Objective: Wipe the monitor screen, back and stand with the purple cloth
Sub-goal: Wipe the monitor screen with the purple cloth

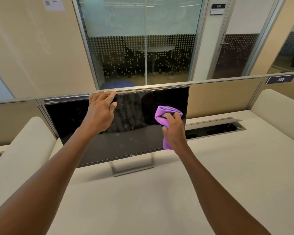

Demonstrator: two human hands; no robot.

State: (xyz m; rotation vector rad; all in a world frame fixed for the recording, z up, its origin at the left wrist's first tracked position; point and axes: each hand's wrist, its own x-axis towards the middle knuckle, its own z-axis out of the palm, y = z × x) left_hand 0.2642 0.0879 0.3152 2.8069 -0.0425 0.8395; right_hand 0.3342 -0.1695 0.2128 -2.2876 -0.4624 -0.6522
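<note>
Right hand (174, 131), purple cloth (165, 114) against monitor (129, 133)

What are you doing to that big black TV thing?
It's a computer monitor on a desk, and a person is cleaning it. The left hand holds the monitor's top edge to keep it steady. The right hand grips a bunched purple cloth and presses it against the right side of the dark screen. Specks and smudges show near the screen's middle.
</note>
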